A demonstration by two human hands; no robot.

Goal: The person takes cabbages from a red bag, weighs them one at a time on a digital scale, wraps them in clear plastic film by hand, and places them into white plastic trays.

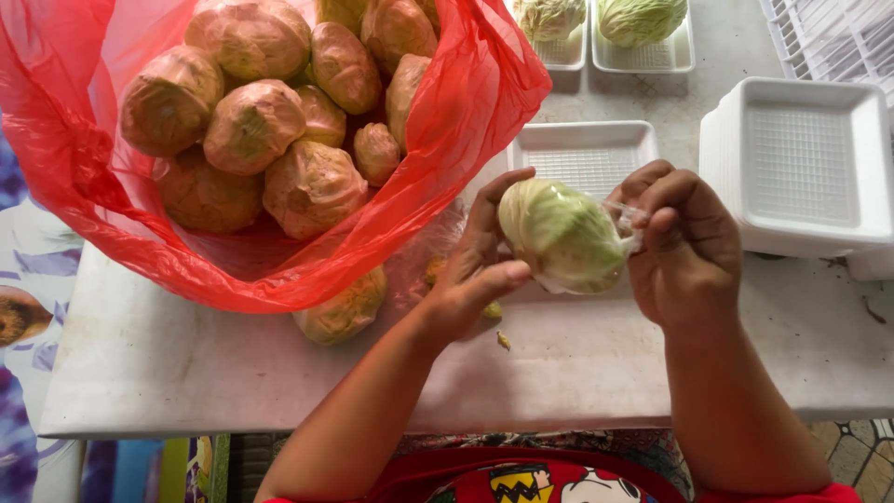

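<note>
Where white table (233, 373) ends, patterned floor (23, 279).

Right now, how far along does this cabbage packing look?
Early on, it seems. Done: two cabbages already sit in white foam trays at the far edge. In hand: the left hand cradles one wrapped cabbage while the right hand pinches its clear film. Left: the red bag holds many more heads, with one empty tray and a stack of trays waiting.
</note>
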